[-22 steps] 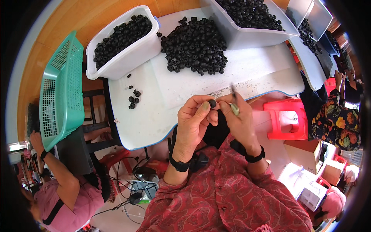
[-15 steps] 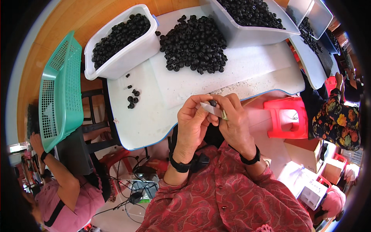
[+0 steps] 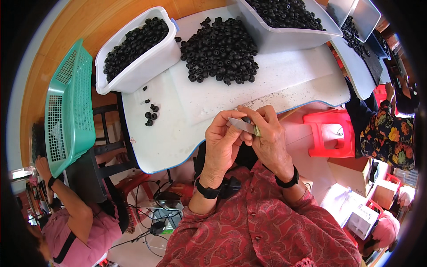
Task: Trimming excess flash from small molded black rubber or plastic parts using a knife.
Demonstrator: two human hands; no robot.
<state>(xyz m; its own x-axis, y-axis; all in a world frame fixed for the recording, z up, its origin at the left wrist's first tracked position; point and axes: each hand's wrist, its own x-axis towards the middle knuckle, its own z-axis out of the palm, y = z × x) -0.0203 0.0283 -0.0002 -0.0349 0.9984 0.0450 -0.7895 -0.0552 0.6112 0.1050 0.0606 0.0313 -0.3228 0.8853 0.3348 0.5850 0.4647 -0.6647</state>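
Note:
My left hand [image 3: 222,142] is closed with its fingertips on a small round black part [image 3: 246,119], partly hidden by fingers and blade. In my right hand [image 3: 270,140] is a small knife [image 3: 242,125] with a pale green handle, its blade lying against the black part and pointing toward my left fingers. Both hands meet just off the table's near edge. Beyond them, a large heap of similar black parts [image 3: 220,51] lies on the white table [image 3: 173,107]. A few loose black pieces [image 3: 151,115] rest at the table's left.
A white bin [image 3: 147,60] of black parts stands at the table's far left, and a larger clear bin [image 3: 289,40] at the far right. A green basket [image 3: 73,107] is at left beside a person in pink [image 3: 80,231]. A red stool [image 3: 331,133] stands at right.
The knife blade has tilted slightly against the black part, and my right index finger has shifted. The whole view has moved a little.

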